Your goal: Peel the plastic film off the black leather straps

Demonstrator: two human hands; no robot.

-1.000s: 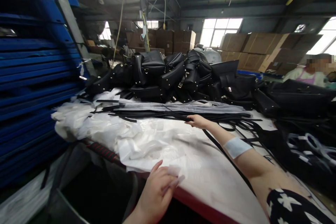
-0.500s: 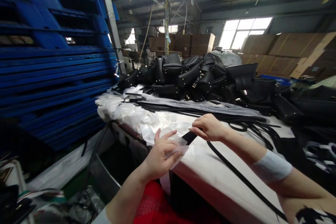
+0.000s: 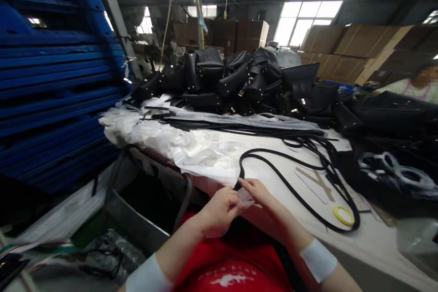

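Observation:
Both of my hands meet low in the middle of the view, over the near edge of the white-covered table. My left hand (image 3: 221, 210) is closed, pinching a small translucent white sheet (image 3: 244, 195). Just beside it, my right hand (image 3: 256, 191) has its fingers closed around the end of a black strap (image 3: 242, 171), touching the sheet too. From my hands the strap runs up and curves in a long loop over the tabletop to the right. Part of the strap's end is hidden by my fingers and the sheet.
Crumpled white sheets (image 3: 201, 148) lie on the table (image 3: 273, 178), with black straps (image 3: 219, 123) behind. Black bags (image 3: 208, 66) are heaped at the back. A yellow ring (image 3: 343, 215) lies right. Blue pallets (image 3: 61, 82) stand left; another person (image 3: 410, 89) is far right.
My right hand has come down and toward me with the strap, close against my left. The view has shifted right and downward, showing the yellow ring and another person.

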